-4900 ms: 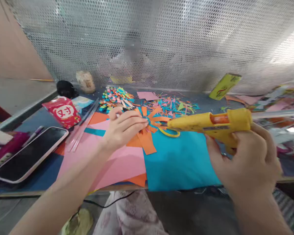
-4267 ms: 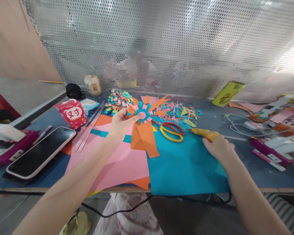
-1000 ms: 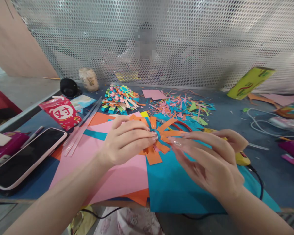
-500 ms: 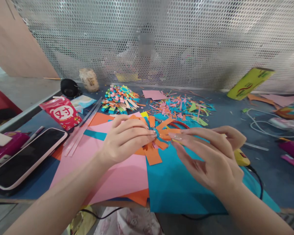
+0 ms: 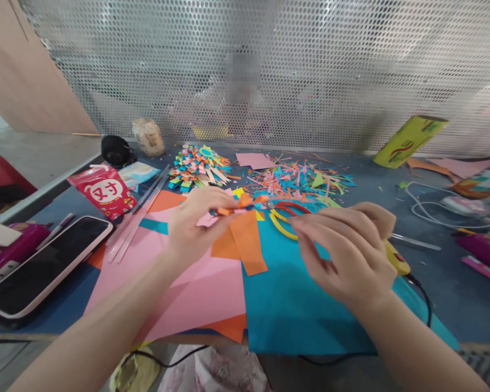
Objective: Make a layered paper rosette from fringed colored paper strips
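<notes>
My left hand (image 5: 196, 220) is closed on a paper flower (image 5: 251, 201) with orange and blue petals, held edge-on above the sheets. Across from it, my right hand (image 5: 347, 250) has its thumb and fingertips drawn together; anything between them is too small or hidden to make out. A tool with curved red and yellow handles (image 5: 283, 231) lies between the hands, close to the right fingertips. Below the flower are orange paper strips (image 5: 251, 247), a pink sheet (image 5: 200, 294) and a blue sheet (image 5: 302, 310). Behind my right hand, a yellow corded tool (image 5: 398, 260) is partly hidden.
A layered paper-flower pile (image 5: 198, 166) and colourful paper scraps (image 5: 298, 179) lie toward the perforated metal panel (image 5: 269, 81). Clear sticks (image 5: 136, 218), a red packet (image 5: 104, 190) and a phone (image 5: 49, 267) are left. A yellow-green tube (image 5: 410, 141) and white cable (image 5: 420, 209) are right.
The paper flower has turned from facing upward to edge-on in my left hand. My right fingertips have come away from its petals, and the red and yellow handles show more.
</notes>
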Demonstrator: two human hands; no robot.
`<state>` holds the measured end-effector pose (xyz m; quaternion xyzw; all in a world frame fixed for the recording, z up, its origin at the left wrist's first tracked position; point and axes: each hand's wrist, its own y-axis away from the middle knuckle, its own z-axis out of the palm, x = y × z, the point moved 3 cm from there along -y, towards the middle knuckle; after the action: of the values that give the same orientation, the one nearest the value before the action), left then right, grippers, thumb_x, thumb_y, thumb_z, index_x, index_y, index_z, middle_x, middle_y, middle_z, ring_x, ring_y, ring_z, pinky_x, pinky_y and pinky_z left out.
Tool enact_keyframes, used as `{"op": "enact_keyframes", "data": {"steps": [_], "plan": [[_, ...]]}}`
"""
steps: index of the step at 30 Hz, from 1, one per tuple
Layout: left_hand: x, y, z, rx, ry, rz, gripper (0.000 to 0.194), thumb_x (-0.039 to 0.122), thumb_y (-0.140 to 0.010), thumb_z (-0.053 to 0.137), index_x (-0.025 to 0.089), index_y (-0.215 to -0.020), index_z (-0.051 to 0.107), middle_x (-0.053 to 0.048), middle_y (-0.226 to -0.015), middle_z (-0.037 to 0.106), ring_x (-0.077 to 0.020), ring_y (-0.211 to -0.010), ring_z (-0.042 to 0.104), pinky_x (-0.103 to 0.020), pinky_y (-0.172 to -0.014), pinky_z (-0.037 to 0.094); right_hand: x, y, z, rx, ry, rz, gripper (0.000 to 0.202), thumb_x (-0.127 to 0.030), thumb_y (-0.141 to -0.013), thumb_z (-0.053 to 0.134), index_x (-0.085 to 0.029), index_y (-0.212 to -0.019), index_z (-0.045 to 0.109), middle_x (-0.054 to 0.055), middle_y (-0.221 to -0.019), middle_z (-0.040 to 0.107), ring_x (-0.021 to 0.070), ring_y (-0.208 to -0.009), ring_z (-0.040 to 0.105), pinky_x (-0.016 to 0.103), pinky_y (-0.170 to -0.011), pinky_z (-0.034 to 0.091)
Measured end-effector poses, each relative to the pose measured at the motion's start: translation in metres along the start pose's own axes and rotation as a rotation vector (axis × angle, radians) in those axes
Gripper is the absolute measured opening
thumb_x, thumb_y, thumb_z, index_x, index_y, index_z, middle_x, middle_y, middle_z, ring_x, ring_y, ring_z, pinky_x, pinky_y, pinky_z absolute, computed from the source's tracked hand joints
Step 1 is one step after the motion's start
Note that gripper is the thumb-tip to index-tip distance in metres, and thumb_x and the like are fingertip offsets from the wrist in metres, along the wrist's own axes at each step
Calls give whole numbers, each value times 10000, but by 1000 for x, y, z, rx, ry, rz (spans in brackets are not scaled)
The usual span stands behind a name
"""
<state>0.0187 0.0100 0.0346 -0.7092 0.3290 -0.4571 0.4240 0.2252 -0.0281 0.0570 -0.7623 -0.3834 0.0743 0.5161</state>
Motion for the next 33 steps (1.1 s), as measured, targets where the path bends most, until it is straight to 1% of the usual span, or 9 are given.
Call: {"op": "enact_keyframes", "data": {"steps": [3, 6, 12, 16, 20, 22, 25, 29, 33], "plan": [[-15, -1, 0, 208, 217, -384, 98, 210, -715, 734, 192, -779, 662, 0, -802, 705, -145, -771, 674, -290, -724, 547, 5, 2, 7, -33, -49, -8, 286, -38, -767, 553, -231, -977, 565, 38, -812, 704, 203, -746, 630, 374, -693, 481], [-26, -3, 3, 345, 438, -600, 191, 235, -618, 803, 190, -754, 677, 14, -772, 703, -145, -747, 672, -309, -766, 551, 11, 6, 18, -159, -114, 31, 239, -42, -801, 474, -194, -961, 567, 78, -835, 676, 205, -767, 615, 348, -684, 508], [-37, -4, 6, 419, 683, -815, 214, 220, -542, 834, 178, -676, 672, 15, -735, 708, -110, -701, 652, -265, -738, 539, 28, 12, 37, -362, -268, 372, 210, -116, -900, 379, -189, -984, 556, 78, -906, 677, 187, -859, 638, 301, -726, 498], [-40, -1, 10, 404, 712, -905, 305, 235, -471, 858, 175, -710, 677, 14, -742, 711, -115, -695, 649, -256, -711, 534, 37, 18, 47, -481, -397, 584, 147, -249, -882, 493, -215, -1004, 567, 4, -722, 637, 137, -631, 593, 245, -599, 447], [-44, 2, 14, 378, 751, -979, 330, 230, -436, 863, 168, -693, 666, 16, -728, 709, -109, -690, 647, -236, -688, 523, 41, 14, 52, -540, -472, 649, 130, -328, -843, 568, -213, -809, 620, -61, -481, 479, 92, -439, 412, 221, -475, 330], [-48, 4, 14, 356, 770, -1030, 333, 234, -434, 865, 169, -689, 660, 20, -703, 703, -97, -653, 633, -212, -624, 499, 41, 8, 46, -520, -536, 680, 127, -321, -834, 579, -202, -816, 619, -76, -444, 435, 86, -411, 379, 220, -449, 309], [-51, 8, 14, 305, 793, -1131, 355, 245, -416, 875, 164, -670, 641, 20, -653, 685, -79, -570, 595, -181, -490, 411, 36, -3, 26, -492, -618, 699, 160, -298, -871, 520, -192, -973, 585, -71, -501, 477, 97, -437, 460, 214, -447, 362], [-51, 11, 16, 254, 773, -1201, 354, 245, -403, 879, 155, -629, 622, 15, -629, 669, -62, -509, 553, -176, -451, 357, 20, -7, -13, -582, -571, 596, 199, -279, -932, 407, -212, -1031, 567, -23, -671, 580, 109, -568, 582, 228, -548, 478], [-48, 12, 18, 196, 790, -1185, 325, 243, -428, 871, 155, -632, 633, 11, -606, 654, -71, -511, 555, -182, -449, 345, 6, -3, -50, -628, -478, 467, 173, -227, -918, 447, -244, -1004, 596, -4, -815, 664, 101, -638, 622, 201, -562, 493]]}}
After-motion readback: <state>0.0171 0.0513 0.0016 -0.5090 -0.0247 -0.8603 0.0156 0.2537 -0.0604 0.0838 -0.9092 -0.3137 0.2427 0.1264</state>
